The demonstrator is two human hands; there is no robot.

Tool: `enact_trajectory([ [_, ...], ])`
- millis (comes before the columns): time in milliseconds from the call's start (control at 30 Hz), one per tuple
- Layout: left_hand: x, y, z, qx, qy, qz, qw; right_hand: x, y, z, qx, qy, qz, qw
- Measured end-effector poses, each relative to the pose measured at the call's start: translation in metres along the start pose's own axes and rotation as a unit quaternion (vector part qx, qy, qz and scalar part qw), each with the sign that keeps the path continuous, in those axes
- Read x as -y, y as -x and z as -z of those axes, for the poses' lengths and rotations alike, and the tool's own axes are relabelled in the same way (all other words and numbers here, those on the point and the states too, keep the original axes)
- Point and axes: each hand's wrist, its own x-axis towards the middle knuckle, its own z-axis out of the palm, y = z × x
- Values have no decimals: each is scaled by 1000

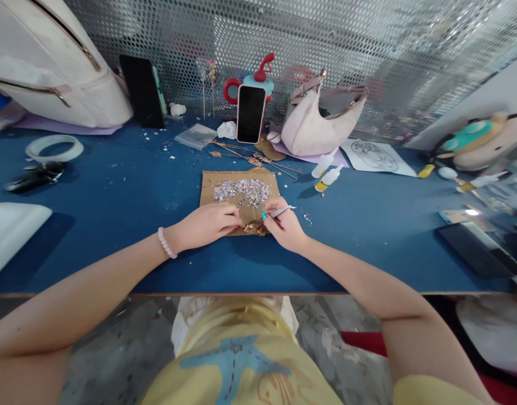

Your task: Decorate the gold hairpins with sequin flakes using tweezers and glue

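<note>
A piece of brown cardboard (207,194) lies on the blue table, with a heap of small shiny gems (243,190) spread over its upper half. At its lower edge is a gold-coloured ornament (255,229) set with tiny stones. My left hand (214,224) has its fingers closed at the ornament's left end. Pinched in my right hand (282,225), above the ornament's right end, is a thin pair of tweezers (282,211). The tweezers' tips are too small to make out.
Beyond the cardboard lie gold sticks (230,149) and an upright phone (250,114). Two glue bottles (328,178) and a pale handbag (321,124) are to the right. A tape roll (54,148), a black tool (34,178) and a white backpack (68,67) are on the left.
</note>
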Motion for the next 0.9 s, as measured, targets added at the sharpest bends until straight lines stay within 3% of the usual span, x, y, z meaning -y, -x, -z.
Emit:
enact_trajectory([
  [333, 1, 0, 0, 1, 1, 6, 1000, 1, -2, 0, -7, 31, 21, 999],
  [900, 2, 0, -2, -4, 2, 6, 1000, 10, -5, 0, 50, 131, 41, 989],
])
